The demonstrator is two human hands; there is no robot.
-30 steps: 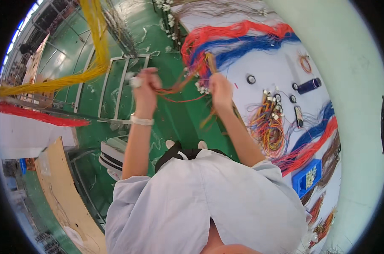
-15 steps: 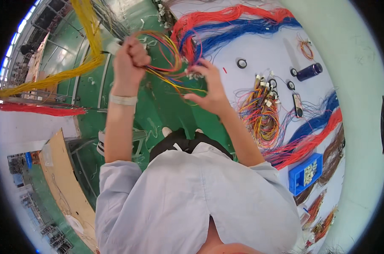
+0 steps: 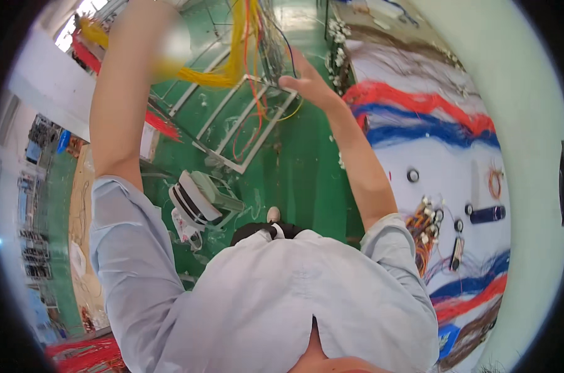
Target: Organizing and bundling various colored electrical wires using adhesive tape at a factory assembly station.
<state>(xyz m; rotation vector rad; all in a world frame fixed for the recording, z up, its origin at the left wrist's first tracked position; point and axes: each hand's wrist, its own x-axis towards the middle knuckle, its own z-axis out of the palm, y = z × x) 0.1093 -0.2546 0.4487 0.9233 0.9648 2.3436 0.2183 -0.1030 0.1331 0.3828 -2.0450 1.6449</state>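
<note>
Seeing right hand (image 3: 308, 81), thumb and fingers apart, near thin curvy wires (image 3: 246, 56), with stringy yellow bundle (image 3: 208, 78) farther left; can't tell left hand's grip, out of view.

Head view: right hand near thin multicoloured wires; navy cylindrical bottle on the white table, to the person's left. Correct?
Wrong side: the head view shows the navy cylindrical bottle on the white table to the person's right. Right hand near thin multicoloured wires: correct.
</note>
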